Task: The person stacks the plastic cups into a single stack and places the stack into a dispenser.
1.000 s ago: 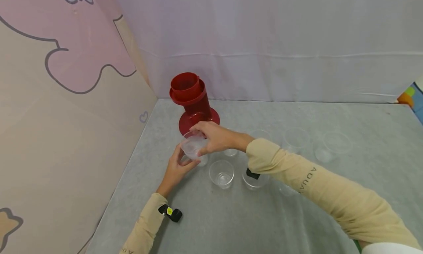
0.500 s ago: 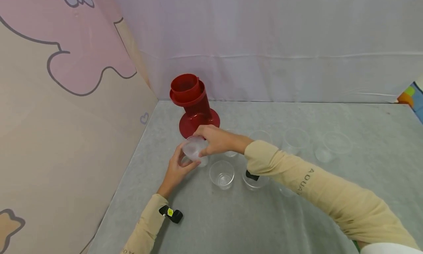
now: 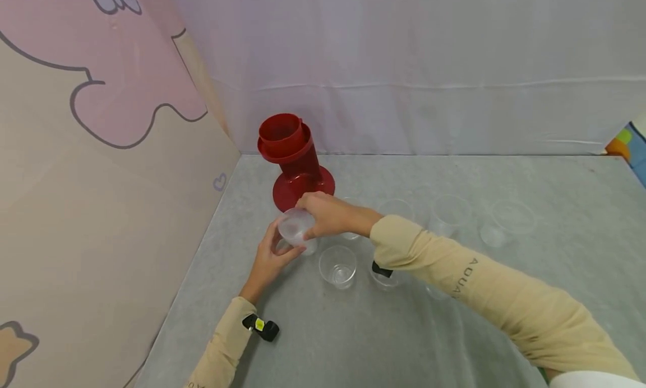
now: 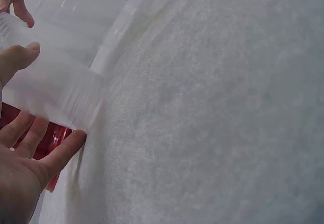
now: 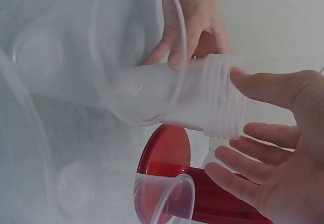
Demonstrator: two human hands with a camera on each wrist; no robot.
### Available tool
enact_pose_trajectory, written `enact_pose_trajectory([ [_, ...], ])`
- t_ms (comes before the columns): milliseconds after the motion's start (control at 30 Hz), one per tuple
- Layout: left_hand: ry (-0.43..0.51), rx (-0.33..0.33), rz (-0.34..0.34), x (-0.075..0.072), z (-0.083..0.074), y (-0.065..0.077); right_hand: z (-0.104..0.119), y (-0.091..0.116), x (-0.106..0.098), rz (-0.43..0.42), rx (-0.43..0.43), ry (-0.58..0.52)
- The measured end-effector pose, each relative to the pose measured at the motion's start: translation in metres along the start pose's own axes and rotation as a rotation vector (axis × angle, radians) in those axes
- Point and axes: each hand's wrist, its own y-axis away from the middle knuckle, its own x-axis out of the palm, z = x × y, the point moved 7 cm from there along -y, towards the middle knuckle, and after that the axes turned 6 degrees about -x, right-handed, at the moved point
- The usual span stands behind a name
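Observation:
A stack of nested clear plastic cups [image 3: 294,226] is between both hands, its several rims lined up at one end in the right wrist view. My left hand [image 3: 270,259] grips the body of the stack from the near left, thumb on one side and fingers on the other in the left wrist view. My right hand [image 3: 329,214] reaches over from the right, thumb and fingers about the rims [image 5: 223,97]. Just in front of the right hand stands a single clear cup [image 3: 338,266] on the table.
Behind the hands is a red tube-shaped stand [image 3: 301,172] with a wide round base. More clear cups, such as one at the right [image 3: 512,218], stand on the grey table [image 3: 353,332], some partly hidden by the right forearm. A pale curtain [image 3: 429,68] hangs behind.
Over the last second my right hand has come down slightly, and the cup rims have drawn together into the stack. In the last half second both hands stay almost still.

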Motion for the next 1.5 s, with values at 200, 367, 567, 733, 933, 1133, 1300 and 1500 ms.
enact_pose_trajectory([
  [200, -0.002, -0.009, -0.006, 0.0, 0.002, -0.001, 0.004, 0.009, -0.012, -0.021, -0.033, -0.033],
  [367, -0.02, -0.006, -0.008, 0.003, 0.004, -0.001, 0.004, 0.024, -0.021, -0.04, -0.059, -0.055],
  [567, -0.019, 0.007, -0.004, 0.005, 0.005, -0.002, 0.005, 0.04, -0.031, -0.066, -0.056, -0.092],
  [733, -0.003, 0.012, -0.006, 0.004, 0.004, -0.002, 0.012, 0.052, -0.042, -0.081, -0.047, -0.117],
  [933, 0.01, -0.003, -0.006, 0.002, 0.002, -0.002, 0.023, 0.074, -0.052, -0.118, -0.07, -0.139],
  [1133, -0.008, -0.001, -0.01, -0.001, 0.001, 0.0, 0.029, 0.104, -0.059, -0.183, -0.088, -0.16],
  [1300, -0.01, -0.004, -0.001, 0.002, 0.001, 0.0, 0.026, 0.13, -0.062, -0.247, -0.086, -0.148],
  [1500, -0.02, -0.017, -0.004, 0.001, 0.0, 0.0, 0.019, 0.155, -0.064, -0.319, -0.09, -0.141],
])
